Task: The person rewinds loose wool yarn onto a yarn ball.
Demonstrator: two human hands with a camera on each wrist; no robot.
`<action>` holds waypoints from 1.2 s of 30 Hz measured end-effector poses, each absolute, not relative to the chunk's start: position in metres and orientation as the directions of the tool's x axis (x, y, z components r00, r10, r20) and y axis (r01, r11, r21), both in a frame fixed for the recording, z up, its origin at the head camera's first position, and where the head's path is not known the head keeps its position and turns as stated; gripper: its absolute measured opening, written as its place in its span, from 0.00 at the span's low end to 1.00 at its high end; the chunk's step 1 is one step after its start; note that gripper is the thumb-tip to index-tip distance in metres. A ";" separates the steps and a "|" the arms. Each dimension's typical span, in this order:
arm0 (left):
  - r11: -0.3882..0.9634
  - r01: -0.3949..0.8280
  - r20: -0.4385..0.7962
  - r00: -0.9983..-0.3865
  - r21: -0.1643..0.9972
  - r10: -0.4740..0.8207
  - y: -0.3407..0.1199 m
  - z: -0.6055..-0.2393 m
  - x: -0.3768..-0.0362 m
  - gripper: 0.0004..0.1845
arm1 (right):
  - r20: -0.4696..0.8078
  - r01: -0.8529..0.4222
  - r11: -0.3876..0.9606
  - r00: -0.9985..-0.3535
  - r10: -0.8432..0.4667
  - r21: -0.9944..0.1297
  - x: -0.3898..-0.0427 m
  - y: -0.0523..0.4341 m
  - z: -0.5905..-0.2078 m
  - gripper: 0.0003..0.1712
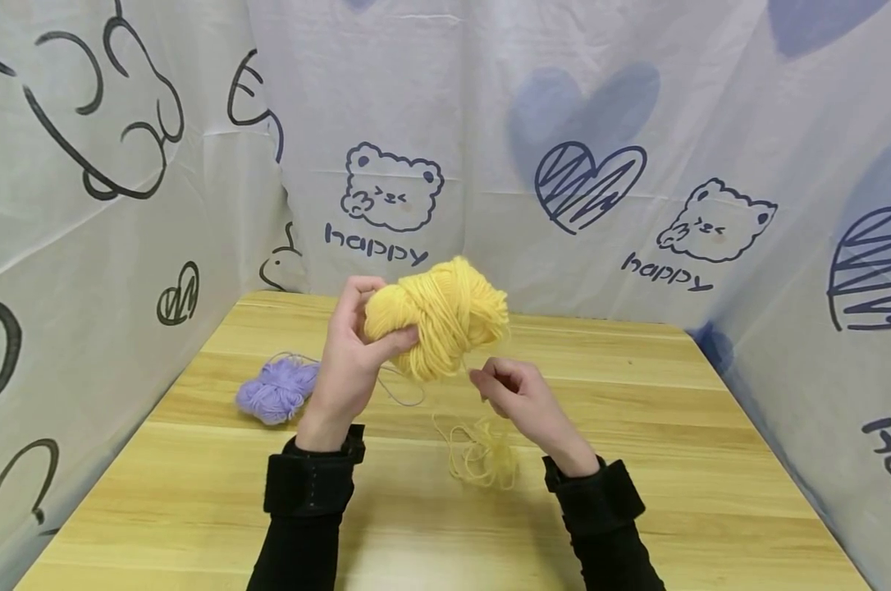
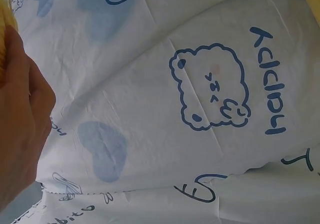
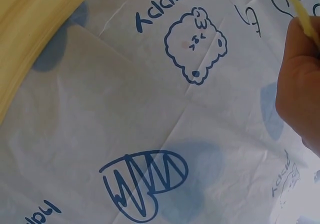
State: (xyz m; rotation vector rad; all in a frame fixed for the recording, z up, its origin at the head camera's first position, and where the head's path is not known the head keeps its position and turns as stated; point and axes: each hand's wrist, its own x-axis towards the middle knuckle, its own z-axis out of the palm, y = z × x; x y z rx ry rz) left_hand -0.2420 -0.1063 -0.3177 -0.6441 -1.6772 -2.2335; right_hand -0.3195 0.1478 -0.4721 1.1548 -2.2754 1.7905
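A yellow skein of yarn (image 1: 445, 316) is held up above the table by my left hand (image 1: 347, 361), thumb across its near side and fingers behind it. Just below and right of the skein, my right hand (image 1: 523, 402) pinches a yellow strand that runs up to it. Loose yellow yarn (image 1: 482, 455) lies in loops beneath, on the tabletop. The left wrist view catches only part of the left hand (image 2: 22, 109) and a sliver of yellow at its edge. In the right wrist view a strand of yarn (image 3: 300, 12) crosses the right hand (image 3: 302, 84).
A purple skein of yarn (image 1: 277, 390) rests on the wooden table (image 1: 674, 492), left of my left hand, with a loose purple strand (image 1: 404, 400) trailing right. White printed cloth (image 1: 482, 205) hangs around the back and both sides of the table.
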 end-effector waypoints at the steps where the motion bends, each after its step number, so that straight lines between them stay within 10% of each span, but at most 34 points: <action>1: -0.284 0.471 0.500 -0.865 0.835 0.035 -0.106 -0.318 -0.242 0.26 | 0.438 -0.548 0.060 -0.725 -0.532 -0.834 -0.311 0.145 -0.457 0.11; 12: -0.029 0.534 0.533 -0.845 0.845 -0.037 -0.099 -0.324 -0.249 0.27 | 0.370 -0.511 0.153 -0.769 -0.521 -0.846 -0.240 0.138 -0.352 0.08; 23: 0.344 0.673 0.575 -0.739 0.656 0.350 -0.089 -0.332 -0.251 0.29 | 0.409 -0.498 0.037 -0.751 -0.518 -0.867 -0.223 0.158 -0.332 0.04; 36: 0.164 0.754 0.440 -0.530 0.636 0.725 -0.093 -0.334 -0.248 0.25 | 0.416 -0.455 0.018 -0.828 -0.375 -0.890 -0.225 0.170 -0.328 0.05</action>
